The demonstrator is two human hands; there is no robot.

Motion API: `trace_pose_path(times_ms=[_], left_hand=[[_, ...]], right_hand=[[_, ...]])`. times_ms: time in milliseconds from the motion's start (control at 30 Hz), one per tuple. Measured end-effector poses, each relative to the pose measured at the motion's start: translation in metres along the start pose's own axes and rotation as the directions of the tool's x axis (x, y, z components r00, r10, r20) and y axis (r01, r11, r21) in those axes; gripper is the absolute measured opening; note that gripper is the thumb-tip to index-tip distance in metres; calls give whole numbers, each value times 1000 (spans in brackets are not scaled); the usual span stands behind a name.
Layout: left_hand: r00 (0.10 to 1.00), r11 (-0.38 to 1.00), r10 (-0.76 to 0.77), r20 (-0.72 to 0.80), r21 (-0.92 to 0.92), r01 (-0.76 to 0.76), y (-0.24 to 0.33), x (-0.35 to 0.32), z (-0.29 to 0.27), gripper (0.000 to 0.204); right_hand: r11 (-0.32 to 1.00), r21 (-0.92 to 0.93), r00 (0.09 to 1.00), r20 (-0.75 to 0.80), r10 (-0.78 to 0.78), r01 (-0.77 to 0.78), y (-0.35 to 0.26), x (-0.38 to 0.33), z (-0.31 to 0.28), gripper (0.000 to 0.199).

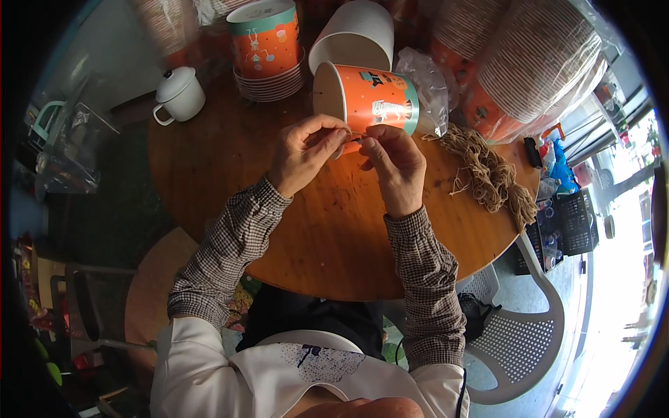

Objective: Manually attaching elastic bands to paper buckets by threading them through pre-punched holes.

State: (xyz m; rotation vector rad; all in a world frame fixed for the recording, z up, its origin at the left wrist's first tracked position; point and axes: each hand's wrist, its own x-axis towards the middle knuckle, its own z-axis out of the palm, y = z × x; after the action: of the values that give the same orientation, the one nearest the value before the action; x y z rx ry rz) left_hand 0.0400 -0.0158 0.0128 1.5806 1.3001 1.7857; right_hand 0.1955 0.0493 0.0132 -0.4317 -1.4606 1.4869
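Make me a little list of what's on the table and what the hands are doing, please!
left hand: pinching a thin string at the cup's rim
right hand: pinching the same string
orange paper cup: lying on its side
twine bundle: right of the hands
white mug: lidded, far left
table: round, wooden

Paper cup (366,97) lying on its side on round table (327,230) at upper centre, mug (179,94) upper left, twine bundle (488,171) at right, chair (519,341) lower right.

White lidded enamel mug (179,93) on the round wooden table (237,160), stack of orange paper cups (268,49), white plastic chair (519,334), clear plastic bag (426,85), black basket (573,221) on the floor
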Motion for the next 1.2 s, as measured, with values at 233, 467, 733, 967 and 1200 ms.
trace_pose_path(times_ms=[233, 467, 733, 967, 1200], left_hand=[[1000, 1000, 3, 4, 17, -3, 3, -3, 3, 8], [999, 999, -19, 33, -40, 20, 3, -4, 2, 11], [990, 970, -135, -39, -209, 124, 8, -8, 10, 14], [995, 969, -42, -89, -246, 19, 11, -10, 11, 14], [992, 987, 25, -127, -154, -45, 31, -8, 16, 11]], right_hand=[[995, -88, 996, 71, 48, -42, 6, -2, 5, 13], [944, 293, 986, 116, 123, -152, -8, -3, 3, 6], [937, 272, 973, 134, 189, -219, -14, -1, -6, 10], [980, 197, 999, 40, -11, 3, -27, -6, 2, 7], [807, -431, 914, 156, -374, 403, -24, -9, 7, 10]])
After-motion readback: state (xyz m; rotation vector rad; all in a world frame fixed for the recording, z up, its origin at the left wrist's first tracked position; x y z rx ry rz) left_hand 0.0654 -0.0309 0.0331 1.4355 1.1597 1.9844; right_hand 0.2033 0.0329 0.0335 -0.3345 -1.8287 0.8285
